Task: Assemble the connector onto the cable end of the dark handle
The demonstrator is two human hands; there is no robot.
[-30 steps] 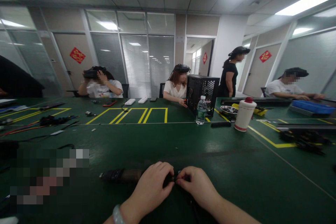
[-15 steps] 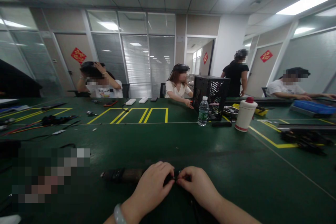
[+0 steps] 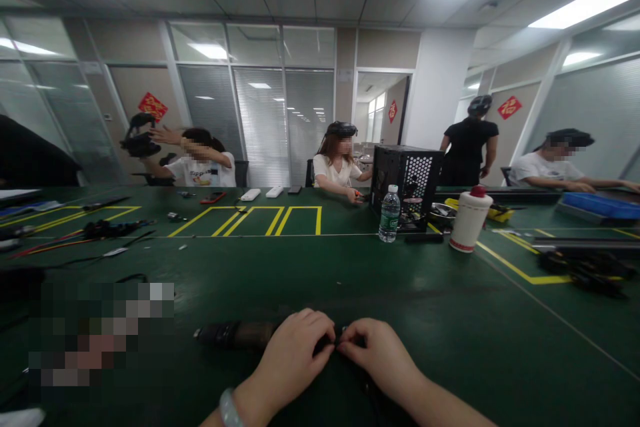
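Note:
A dark cylindrical tool [image 3: 235, 333] lies on the green table [image 3: 350, 280] near its front edge, pointing left. My left hand [image 3: 293, 360] is curled over the tool's right end. My right hand [image 3: 377, 357] meets it there with fingers pinched on a small dark part or cable that I cannot make out. A dark cable runs from under my right hand toward me. A light bracelet sits on my left wrist.
A water bottle [image 3: 389, 214], a white red-capped bottle [image 3: 469, 219] and a black perforated computer case [image 3: 407, 180] stand mid-table. Cables [image 3: 583, 267] lie at right, tools and wires [image 3: 95, 230] at left. Several people sit or stand across the table.
My hands stay on the tool almost unmoved. The person at far left lifts a headset off. The standing person in black turns away and walks right. The computer case shifts right.

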